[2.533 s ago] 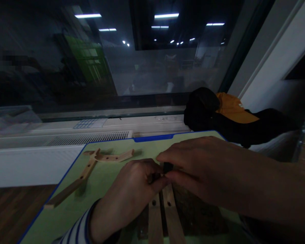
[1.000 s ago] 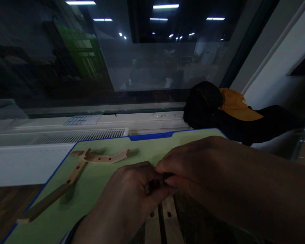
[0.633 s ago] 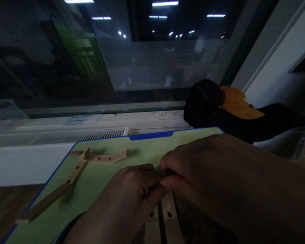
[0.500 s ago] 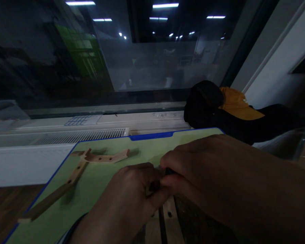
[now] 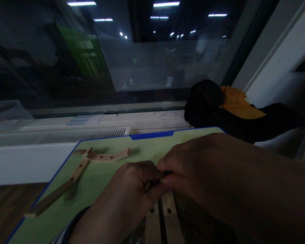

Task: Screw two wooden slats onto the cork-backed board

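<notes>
My left hand (image 5: 132, 189) and my right hand (image 5: 193, 169) meet at the middle of the board's near part, fingers bent and fingertips pressed together. A small dark piece (image 5: 167, 173) shows between my right thumb and forefinger; its kind is hidden. My left fingers curl round something dark that I cannot make out. Directly below the hands run two pale wooden strips (image 5: 169, 217) side by side, each with a hole, their far ends covered by my fingers. To the left, wooden pieces with holes (image 5: 77, 171) lie on the green board (image 5: 96, 179), forming an angled shape.
The board has a blue rim with a blue clip-like strip (image 5: 152, 135) at its far edge. Beyond it are a white radiator (image 5: 27, 162) and a window sill (image 5: 142, 118). Dark clothing (image 5: 203, 101) and an orange cap (image 5: 240, 103) lie at the right.
Both hands stay together at the same spot, with my right fingertips shifted slightly left. The view has moved a little; the wooden pieces lie as before.
</notes>
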